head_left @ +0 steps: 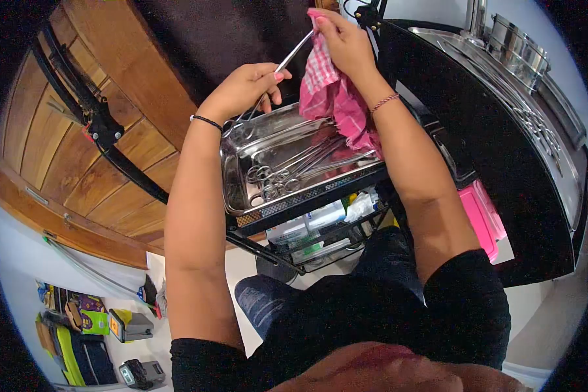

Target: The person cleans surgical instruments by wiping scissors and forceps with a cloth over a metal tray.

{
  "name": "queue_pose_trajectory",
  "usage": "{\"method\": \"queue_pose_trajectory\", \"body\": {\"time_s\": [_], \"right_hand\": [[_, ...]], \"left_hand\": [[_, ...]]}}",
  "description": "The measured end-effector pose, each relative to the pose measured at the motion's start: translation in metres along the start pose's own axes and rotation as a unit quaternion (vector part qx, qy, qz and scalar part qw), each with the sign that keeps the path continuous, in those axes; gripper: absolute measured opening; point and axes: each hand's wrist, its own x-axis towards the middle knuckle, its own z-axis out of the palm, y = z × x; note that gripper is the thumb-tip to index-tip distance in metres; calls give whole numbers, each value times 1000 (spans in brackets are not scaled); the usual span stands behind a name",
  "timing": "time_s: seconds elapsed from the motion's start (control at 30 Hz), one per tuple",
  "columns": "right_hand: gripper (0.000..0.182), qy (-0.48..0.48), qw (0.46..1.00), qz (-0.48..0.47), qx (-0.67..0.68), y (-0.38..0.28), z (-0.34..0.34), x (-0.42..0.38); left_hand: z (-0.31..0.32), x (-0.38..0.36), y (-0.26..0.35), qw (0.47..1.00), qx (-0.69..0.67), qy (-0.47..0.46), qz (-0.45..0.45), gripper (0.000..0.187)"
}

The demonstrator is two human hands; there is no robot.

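Note:
My left hand (pixel 247 88) is closed on long ring-handled forceps (pixel 295 54), whose finger rings hang below the palm. The shaft slants up to the right. A pink checked cloth (pixel 325 81) is pinched in my right hand (pixel 349 47) around the tip of the forceps, so the tip is hidden. The cloth hangs down over the right part of a shiny metal tray (pixel 223 171). Several ring-handled instruments (pixel 277 179) lie in that tray, with their rings toward me and their far ends partly under the cloth.
The tray rests on a black wire cart (pixel 268 223), with packages on its lower shelf. At right, a black counter (pixel 496 150) bears another metal tray with several instruments and a round steel container (pixel 516 49). A pink box (pixel 482 219) sits below. A wooden door (pixel 130 170) stands left.

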Motion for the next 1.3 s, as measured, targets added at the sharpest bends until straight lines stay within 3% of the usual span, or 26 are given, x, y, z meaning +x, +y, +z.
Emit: {"method": "queue_pose_trajectory", "body": {"time_s": [0.13,0.2,0.4,0.57,0.73,0.87,1.03,1.23,1.3], "right_hand": [[27,-41,999,18,-12,3,15,-11],[24,-131,988,-67,-52,-1,20,-17],[25,-58,998,-10,34,-4,6,-8],[25,-41,995,3,-87,-16,1,-12],[25,-149,974,-126,-112,-15,14,-19],[25,-54,996,18,-66,1,1,-1],[25,-26,996,-48,-68,4,4,-4],[25,-42,990,-54,-122,-3,6,-7],[27,-2,995,-2,-97,14,-1,5]], "left_hand": [[0,-5,5,1000,6,-2,-13,24],[-1,-8,8,1000,9,4,-27,23],[-7,-8,6,1000,1,-8,-29,22],[-6,-6,7,999,-8,-37,-37,22],[-9,-7,7,999,13,-18,-35,21],[-12,-6,6,999,18,-34,-31,20],[-12,-6,7,998,39,-38,-32,19],[-14,-7,8,999,29,-29,-26,19],[-11,-10,12,999,35,-15,-23,19]]}}
